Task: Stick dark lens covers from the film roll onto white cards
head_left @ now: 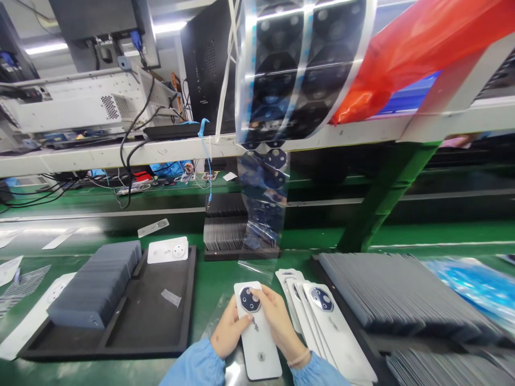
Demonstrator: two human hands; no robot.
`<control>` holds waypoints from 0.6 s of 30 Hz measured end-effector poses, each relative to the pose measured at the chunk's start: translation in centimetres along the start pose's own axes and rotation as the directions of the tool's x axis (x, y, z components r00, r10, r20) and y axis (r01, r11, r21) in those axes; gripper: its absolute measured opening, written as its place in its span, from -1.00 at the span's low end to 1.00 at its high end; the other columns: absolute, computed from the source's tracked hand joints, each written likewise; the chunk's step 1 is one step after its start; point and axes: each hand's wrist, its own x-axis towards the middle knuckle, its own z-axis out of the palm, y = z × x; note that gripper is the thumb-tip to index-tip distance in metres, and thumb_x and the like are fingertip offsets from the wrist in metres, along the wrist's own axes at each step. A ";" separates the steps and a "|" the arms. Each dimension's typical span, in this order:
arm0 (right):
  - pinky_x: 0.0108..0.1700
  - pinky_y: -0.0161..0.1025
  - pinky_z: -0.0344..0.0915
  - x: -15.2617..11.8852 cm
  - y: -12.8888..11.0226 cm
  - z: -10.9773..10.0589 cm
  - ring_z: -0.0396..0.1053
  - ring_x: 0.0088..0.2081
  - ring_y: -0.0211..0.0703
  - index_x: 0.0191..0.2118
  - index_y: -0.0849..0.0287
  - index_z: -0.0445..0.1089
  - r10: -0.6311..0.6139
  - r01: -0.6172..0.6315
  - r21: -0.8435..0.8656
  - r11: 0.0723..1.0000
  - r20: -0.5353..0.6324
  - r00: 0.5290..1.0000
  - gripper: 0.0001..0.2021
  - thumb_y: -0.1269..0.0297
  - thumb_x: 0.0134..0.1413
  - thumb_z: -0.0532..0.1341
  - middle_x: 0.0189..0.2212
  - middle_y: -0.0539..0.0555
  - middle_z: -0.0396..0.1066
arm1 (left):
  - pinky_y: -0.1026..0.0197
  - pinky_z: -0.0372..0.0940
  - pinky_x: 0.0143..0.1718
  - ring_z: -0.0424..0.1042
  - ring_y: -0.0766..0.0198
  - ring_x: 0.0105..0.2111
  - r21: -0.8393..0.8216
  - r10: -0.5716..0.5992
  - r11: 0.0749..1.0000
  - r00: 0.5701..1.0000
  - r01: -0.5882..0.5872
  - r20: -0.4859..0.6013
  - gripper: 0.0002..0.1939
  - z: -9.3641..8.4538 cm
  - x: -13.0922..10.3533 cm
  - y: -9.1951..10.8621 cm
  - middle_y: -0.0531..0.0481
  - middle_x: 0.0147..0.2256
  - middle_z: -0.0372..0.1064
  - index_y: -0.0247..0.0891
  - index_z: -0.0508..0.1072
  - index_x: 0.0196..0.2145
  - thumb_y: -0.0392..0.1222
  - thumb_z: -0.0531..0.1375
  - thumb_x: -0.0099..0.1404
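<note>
A white phone back panel [261, 351] with a dark octagonal camera patch sits between my two hands above the green bench. Closed on its left edge is my left hand [229, 329], thumb lying across the face below the patch. My right hand [277, 319] grips the right edge, its fingers pressing at the camera patch. Just right of it lies a fanned stack of similar white panels [340, 335]. Overhead hangs a roll of clear film with dark octagonal stickers [300, 69], its loose strip [263, 198] trailing down behind the panel.
To the left, a black tray [151, 321] holds a row of dark grey plates [96, 281], with a white panel [168, 250] across its back edge. A right-hand tray carries many grey plates [402, 289]. A green post [386, 198] and white shelf beam [173, 153] stand beyond.
</note>
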 end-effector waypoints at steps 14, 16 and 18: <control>0.24 -0.04 0.15 -4.7 2.8 0.1 -0.12 0.32 0.07 0.33 0.11 -0.09 -0.328 0.327 -0.877 0.353 0.211 0.921 -0.17 0.22 -0.09 0.20 0.33 0.11 -0.35 | 0.08 0.20 0.10 0.24 0.02 0.13 -0.278 -0.088 0.959 0.993 0.062 -0.083 -0.42 -0.7 0.4 -0.3 -0.12 0.16 0.19 -0.22 0.19 0.12 -0.03 0.20 0.17; 0.16 -0.10 0.25 -4.6 2.8 -1.2 -0.05 0.30 0.04 0.33 0.08 -0.09 -0.473 0.344 -0.920 0.187 0.222 0.853 -0.25 0.28 -0.01 0.13 0.33 0.11 -0.34 | 0.02 0.21 0.07 0.26 -0.04 0.11 -0.236 -0.124 0.965 0.992 0.114 -0.029 -0.39 -0.5 0.4 0.0 -0.20 0.16 0.17 -0.25 0.18 0.08 0.11 0.17 0.18; 0.11 -0.08 0.31 -4.2 2.3 -3.7 -0.01 0.28 0.08 0.33 0.08 -0.10 -0.624 0.290 -0.956 0.037 0.204 0.754 -0.28 0.23 0.05 0.12 0.33 0.14 -0.36 | -0.06 0.21 0.06 0.29 -0.10 0.07 -0.186 -0.168 0.970 0.985 0.159 -0.031 -0.24 -0.7 0.4 0.2 -0.28 0.16 0.15 -0.28 0.12 0.09 0.28 0.16 0.11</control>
